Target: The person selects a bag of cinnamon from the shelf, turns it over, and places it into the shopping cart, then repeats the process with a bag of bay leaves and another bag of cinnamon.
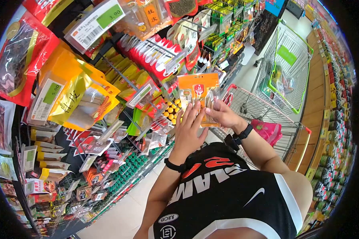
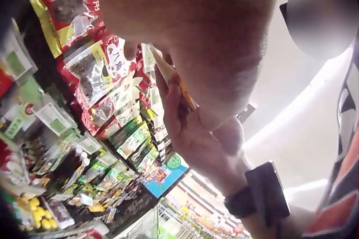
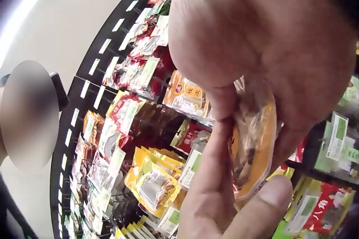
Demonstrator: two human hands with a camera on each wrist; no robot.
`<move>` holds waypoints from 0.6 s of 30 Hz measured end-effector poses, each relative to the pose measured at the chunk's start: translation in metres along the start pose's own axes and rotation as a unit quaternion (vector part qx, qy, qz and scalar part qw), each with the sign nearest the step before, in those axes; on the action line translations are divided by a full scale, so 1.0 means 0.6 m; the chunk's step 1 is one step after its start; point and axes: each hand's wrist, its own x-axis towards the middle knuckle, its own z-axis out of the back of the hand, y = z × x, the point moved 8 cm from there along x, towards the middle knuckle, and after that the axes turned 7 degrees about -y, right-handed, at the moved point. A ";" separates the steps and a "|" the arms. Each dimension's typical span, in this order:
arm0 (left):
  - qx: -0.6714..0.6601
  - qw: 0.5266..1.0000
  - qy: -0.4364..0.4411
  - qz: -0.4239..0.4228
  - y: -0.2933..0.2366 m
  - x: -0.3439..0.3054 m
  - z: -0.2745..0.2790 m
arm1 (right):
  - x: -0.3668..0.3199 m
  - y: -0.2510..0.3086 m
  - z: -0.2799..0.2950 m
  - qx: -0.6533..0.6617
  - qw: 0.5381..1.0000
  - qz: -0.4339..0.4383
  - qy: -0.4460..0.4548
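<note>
Both hands are on a spice packet (image 1: 198, 81) with an orange top and a see-through front, held upright before the chest. My right hand (image 1: 224, 114) grips its right side, thumb on the front and fingers behind. The left hand (image 1: 190, 128) lays nearly straight fingers across the lower front, its thumb by the bottom edge. Brown pieces show inside the packet (image 3: 255, 149) in the right wrist view, where the left hand (image 3: 210, 200) is beneath the near right hand (image 3: 263, 31). In the left wrist view, the packet's orange edge (image 2: 187, 94) shows between the hands.
Racks of hanging packets line the left, with yellow bags (image 1: 77, 97), red-edged packets (image 1: 153, 53) and a price tag (image 1: 95, 26). Behind the hands stands a wire trolley (image 1: 267, 113) with a pink bag (image 1: 267, 132). A green-trimmed trolley (image 1: 289, 59) is farther off. Shelves of jars (image 1: 333, 159) run along the right.
</note>
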 end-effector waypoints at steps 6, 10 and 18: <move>-0.001 0.999 -0.009 -0.036 -0.007 0.047 0.049 | 0.016 0.069 0.001 -0.030 0.994 0.101 0.003; -0.014 0.992 -0.037 -0.117 -0.031 0.118 0.117 | 0.036 0.133 0.033 -0.030 0.990 0.129 -0.057; -0.039 0.971 -0.208 -0.111 -0.074 0.292 0.301 | 0.082 0.282 0.043 -0.057 0.960 0.241 -0.128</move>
